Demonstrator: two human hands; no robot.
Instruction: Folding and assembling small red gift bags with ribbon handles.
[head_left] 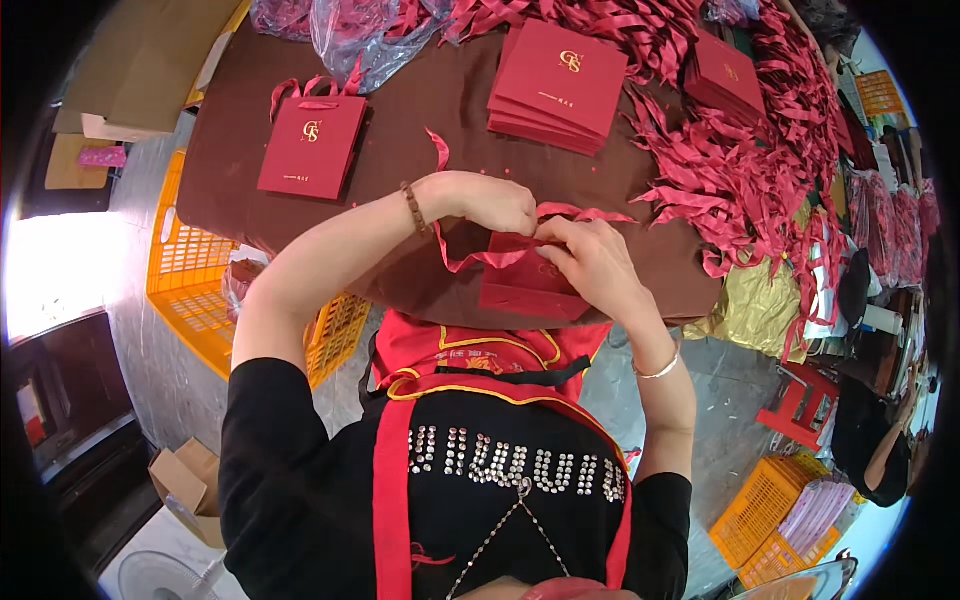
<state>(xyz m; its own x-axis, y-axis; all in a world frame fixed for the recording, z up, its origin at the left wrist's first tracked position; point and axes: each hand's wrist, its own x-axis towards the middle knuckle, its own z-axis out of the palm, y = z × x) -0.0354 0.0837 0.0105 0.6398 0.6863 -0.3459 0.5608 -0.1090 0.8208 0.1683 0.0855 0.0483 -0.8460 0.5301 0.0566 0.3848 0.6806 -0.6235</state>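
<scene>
Close to the table's near edge, a small red paper gift bag (530,288) lies under my hands, its gold print partly covered. A loose red ribbon (468,263) trails from the bag's top toward the left, and more ribbon shows between the hands. My left hand (492,203) is closed, fingers curled down over the ribbon just above the bag; its fingertips are hidden. My right hand (598,262) pinches the ribbon at the bag's upper edge between thumb and fingers. Farther left lies another red gift bag (312,147) with ribbon handles.
Stacked flat red bags (558,85) lie at the far middle, with another stack (725,78) to their right. Loose red ribbons (735,185) heap along the right side. Clear plastic wrap (375,45) sits at the back. An orange crate (190,285) stands below the table's left edge.
</scene>
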